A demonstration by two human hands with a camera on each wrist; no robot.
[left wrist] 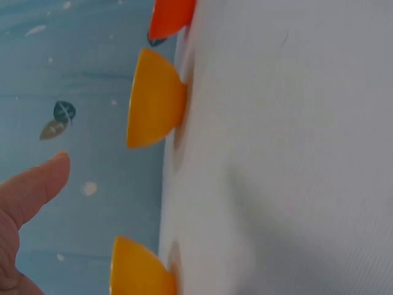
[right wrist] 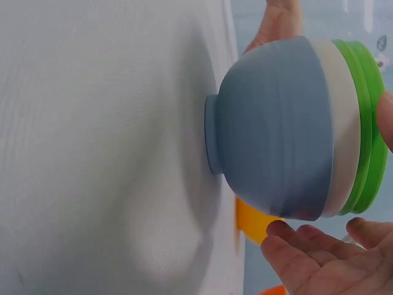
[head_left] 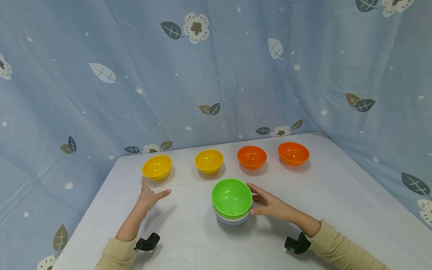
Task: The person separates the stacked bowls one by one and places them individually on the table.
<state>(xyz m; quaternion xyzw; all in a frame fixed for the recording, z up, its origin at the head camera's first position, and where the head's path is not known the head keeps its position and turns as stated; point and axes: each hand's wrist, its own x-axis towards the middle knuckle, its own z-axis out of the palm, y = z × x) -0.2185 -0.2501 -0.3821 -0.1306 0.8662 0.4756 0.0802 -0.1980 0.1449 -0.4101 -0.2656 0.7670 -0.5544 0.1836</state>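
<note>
A stack of nested bowls (head_left: 231,198) stands upright at the middle of the table, with green bowls on top. In the right wrist view, a white bowl (right wrist: 344,126) shows beneath the green rims (right wrist: 371,123), and a blue-grey bowl (right wrist: 273,129) forms the bottom. My right hand (head_left: 271,206) is at the stack's right side, its fingers spread and not curled round it; whether a fingertip touches cannot be told. To the left, my left hand (head_left: 147,198) hovers with thumb and fingers apart, holding nothing. Nearest to it is the left yellow bowl (head_left: 157,167).
Along the back stand another yellow bowl (head_left: 209,161) and two orange bowls, one near the middle (head_left: 251,157) and one farther right (head_left: 293,153). A white cloth covers the table (head_left: 182,232). Behind it hangs a blue patterned curtain (head_left: 152,75).
</note>
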